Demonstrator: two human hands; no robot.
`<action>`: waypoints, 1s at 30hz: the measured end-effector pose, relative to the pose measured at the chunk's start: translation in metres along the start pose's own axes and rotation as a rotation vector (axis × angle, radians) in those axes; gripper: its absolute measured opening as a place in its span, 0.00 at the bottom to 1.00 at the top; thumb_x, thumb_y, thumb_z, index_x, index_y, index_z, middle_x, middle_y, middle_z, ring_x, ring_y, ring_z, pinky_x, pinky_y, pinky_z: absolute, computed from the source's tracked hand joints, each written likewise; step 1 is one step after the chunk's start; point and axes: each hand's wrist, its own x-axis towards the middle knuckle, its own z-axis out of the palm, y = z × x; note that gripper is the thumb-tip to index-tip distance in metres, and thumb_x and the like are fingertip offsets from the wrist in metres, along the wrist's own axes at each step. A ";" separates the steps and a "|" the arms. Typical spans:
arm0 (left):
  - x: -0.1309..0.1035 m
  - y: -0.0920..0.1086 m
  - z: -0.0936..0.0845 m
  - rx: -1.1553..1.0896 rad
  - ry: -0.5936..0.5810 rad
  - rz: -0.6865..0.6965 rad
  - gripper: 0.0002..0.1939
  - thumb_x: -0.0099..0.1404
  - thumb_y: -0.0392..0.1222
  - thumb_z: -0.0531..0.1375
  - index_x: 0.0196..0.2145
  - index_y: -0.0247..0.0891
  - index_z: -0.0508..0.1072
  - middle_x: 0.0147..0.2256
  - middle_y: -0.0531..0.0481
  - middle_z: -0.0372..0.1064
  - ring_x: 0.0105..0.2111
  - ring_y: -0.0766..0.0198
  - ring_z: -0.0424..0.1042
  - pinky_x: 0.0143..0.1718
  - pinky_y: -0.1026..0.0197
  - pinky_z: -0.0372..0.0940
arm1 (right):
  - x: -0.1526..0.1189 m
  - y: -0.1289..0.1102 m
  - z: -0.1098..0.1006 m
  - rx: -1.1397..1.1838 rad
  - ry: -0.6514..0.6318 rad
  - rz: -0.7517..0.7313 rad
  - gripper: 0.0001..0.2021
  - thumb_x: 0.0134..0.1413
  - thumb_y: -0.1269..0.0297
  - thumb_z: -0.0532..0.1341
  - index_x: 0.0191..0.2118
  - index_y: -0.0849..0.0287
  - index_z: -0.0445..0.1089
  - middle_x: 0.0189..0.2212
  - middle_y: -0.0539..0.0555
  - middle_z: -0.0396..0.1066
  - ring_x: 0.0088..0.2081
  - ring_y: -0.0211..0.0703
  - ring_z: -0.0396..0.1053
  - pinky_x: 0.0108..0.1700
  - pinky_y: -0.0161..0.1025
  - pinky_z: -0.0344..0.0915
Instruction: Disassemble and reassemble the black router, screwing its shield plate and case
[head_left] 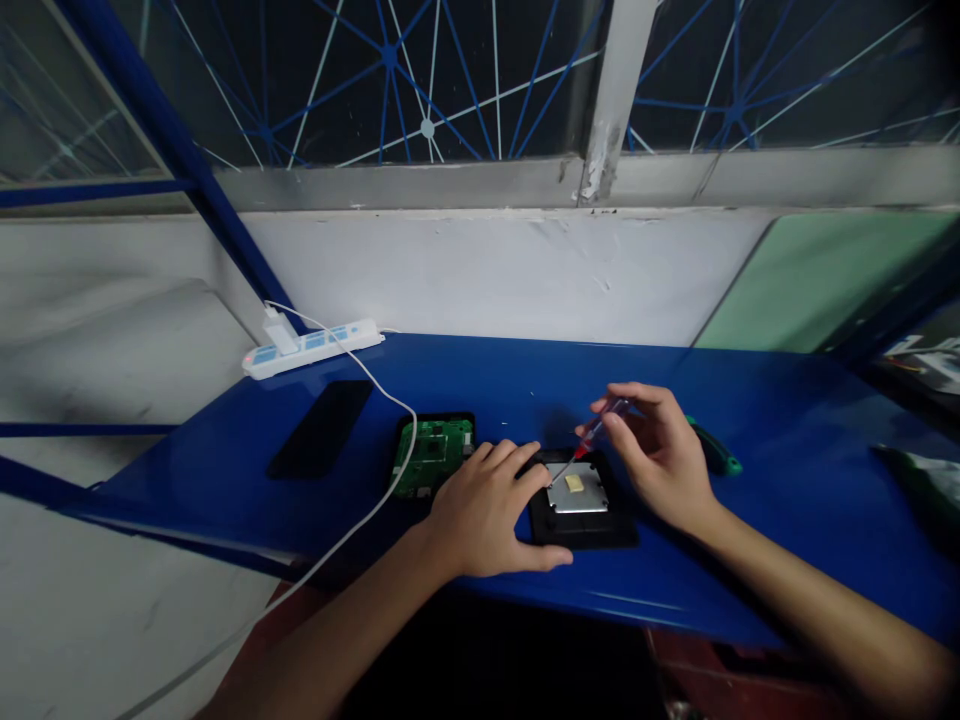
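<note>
In my right hand (664, 455) is a screwdriver (602, 424) with a clear handle and a red collar. Its thin shaft slants down to the left edge of a silver metal plate (589, 498). The plate lies inside a black plastic cover (585, 530) and bears a small cream-coloured pad (574, 483). My left hand (487, 515) rests spread over the cover's left side, index finger near the screwdriver tip and thumb along the near part. To its left sits a black housing with a green circuit board (433, 455), partly hidden by that hand.
A white cable (367, 515) runs from a power strip (315, 347) across the circuit board and off the near edge. A dark flat panel (321, 430) lies on the blue table (480, 370). A green-and-black tool (716, 450) lies behind my right hand.
</note>
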 end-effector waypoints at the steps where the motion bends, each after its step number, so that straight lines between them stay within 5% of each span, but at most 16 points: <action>1: 0.000 0.000 0.000 -0.001 -0.002 -0.001 0.36 0.54 0.73 0.62 0.46 0.40 0.71 0.60 0.39 0.66 0.52 0.44 0.68 0.52 0.45 0.63 | -0.001 0.000 0.000 -0.013 -0.008 -0.016 0.14 0.64 0.67 0.60 0.54 0.51 0.64 0.43 0.52 0.71 0.37 0.42 0.79 0.40 0.45 0.79; 10: 0.000 0.001 -0.002 -0.016 -0.011 -0.010 0.36 0.54 0.72 0.64 0.47 0.39 0.71 0.59 0.39 0.66 0.52 0.44 0.67 0.52 0.44 0.62 | 0.003 -0.019 0.002 -0.218 -0.174 -0.239 0.21 0.62 0.74 0.60 0.58 0.49 0.61 0.48 0.56 0.72 0.41 0.43 0.78 0.43 0.46 0.78; 14: 0.001 0.001 -0.001 -0.023 -0.004 -0.016 0.35 0.53 0.71 0.64 0.46 0.39 0.70 0.56 0.40 0.68 0.50 0.44 0.68 0.52 0.42 0.63 | 0.015 -0.032 0.007 -0.295 -0.293 -0.434 0.20 0.62 0.74 0.60 0.57 0.51 0.63 0.50 0.58 0.73 0.51 0.47 0.74 0.50 0.50 0.76; 18: 0.002 0.001 -0.002 -0.020 -0.007 -0.020 0.35 0.53 0.70 0.64 0.45 0.38 0.70 0.50 0.39 0.71 0.47 0.43 0.70 0.49 0.42 0.64 | 0.023 -0.038 0.016 -0.257 -0.369 -0.405 0.20 0.64 0.74 0.58 0.59 0.53 0.63 0.51 0.58 0.73 0.49 0.43 0.75 0.48 0.45 0.77; 30: 0.002 0.001 -0.002 -0.039 0.006 -0.024 0.38 0.53 0.70 0.65 0.50 0.37 0.69 0.57 0.38 0.67 0.51 0.43 0.68 0.52 0.43 0.63 | 0.015 -0.027 0.028 -0.244 -0.168 -0.401 0.25 0.64 0.74 0.58 0.63 0.46 0.62 0.46 0.55 0.73 0.42 0.43 0.75 0.41 0.46 0.76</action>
